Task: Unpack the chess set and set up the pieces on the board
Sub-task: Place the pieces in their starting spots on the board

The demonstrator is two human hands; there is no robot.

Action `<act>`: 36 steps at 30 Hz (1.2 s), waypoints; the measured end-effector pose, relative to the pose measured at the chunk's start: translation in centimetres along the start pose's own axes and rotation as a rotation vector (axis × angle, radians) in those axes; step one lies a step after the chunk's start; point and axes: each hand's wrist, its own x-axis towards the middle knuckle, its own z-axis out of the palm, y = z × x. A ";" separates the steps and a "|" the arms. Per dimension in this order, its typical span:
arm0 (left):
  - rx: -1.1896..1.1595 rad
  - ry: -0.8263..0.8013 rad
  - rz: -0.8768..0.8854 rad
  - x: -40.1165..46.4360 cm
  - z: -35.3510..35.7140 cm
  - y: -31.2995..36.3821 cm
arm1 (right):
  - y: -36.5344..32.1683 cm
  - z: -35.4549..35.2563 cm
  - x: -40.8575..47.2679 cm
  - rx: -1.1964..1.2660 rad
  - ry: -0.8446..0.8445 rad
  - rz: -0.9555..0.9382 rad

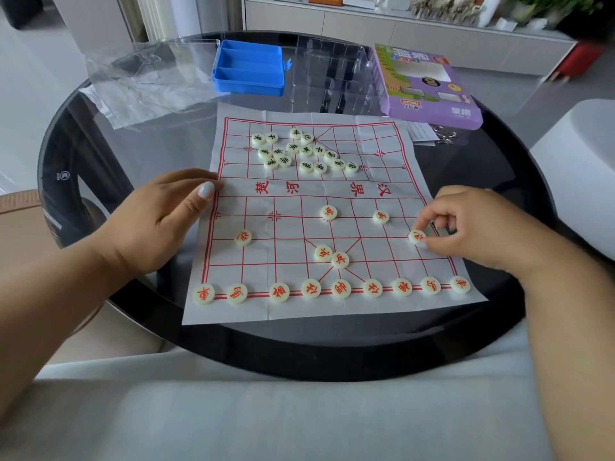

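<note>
From my feed I see a round table (299,361) of dark glass with a black rim filling the middle of the frame. Along the bottom runs a pale grey cushion (266,420), and a tan cushion (20,207) pokes in at the left edge. At the right edge sits a white rounded seat (579,168); I cannot make out more of it. A long white cabinet (366,31) crosses the top, with green foliage (549,8) at the upper right and a blurred red object (582,58) just below it. Small metal rings (444,136) lie on the glass, right of centre.
</note>
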 end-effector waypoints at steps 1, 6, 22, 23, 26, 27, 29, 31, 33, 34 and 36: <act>0.000 -0.001 -0.002 0.0 0.0 0.0 | 0.0 0.0 0.0 -0.003 0.004 0.005; 0.014 -0.004 -0.010 0.0 0.0 -0.1 | -0.4 0.2 0.2 -0.009 0.005 -0.001; 0.024 0.011 -0.013 -0.1 0.0 0.3 | -7.4 2.5 0.2 0.026 -0.091 -0.281; 0.024 0.011 -0.011 -0.1 -0.1 0.4 | -7.5 2.5 0.2 0.030 -0.095 -0.285; 0.013 0.010 -0.023 -0.1 -0.1 0.4 | -7.6 2.5 0.2 0.019 -0.099 -0.294; 0.011 0.005 -0.028 -0.1 -0.1 0.4 | -7.5 2.3 0.2 0.011 -0.104 -0.290; 0.019 -0.002 -0.030 -0.1 0.0 0.4 | -7.4 1.7 0.5 0.016 -0.077 -0.287; 0.029 -0.007 -0.027 -0.2 -0.1 0.4 | -7.6 0.9 1.4 0.023 0.008 -0.301; 0.024 -0.007 -0.024 -0.2 -0.2 0.3 | -8.5 0.3 2.8 0.031 0.074 -0.333; 0.015 -0.004 -0.024 -0.2 -0.2 0.3 | -9.1 0.3 3.6 0.038 0.088 -0.357; -0.004 0.000 -0.032 -0.2 -0.2 0.4 | -10.6 0.8 5.1 0.033 0.081 -0.401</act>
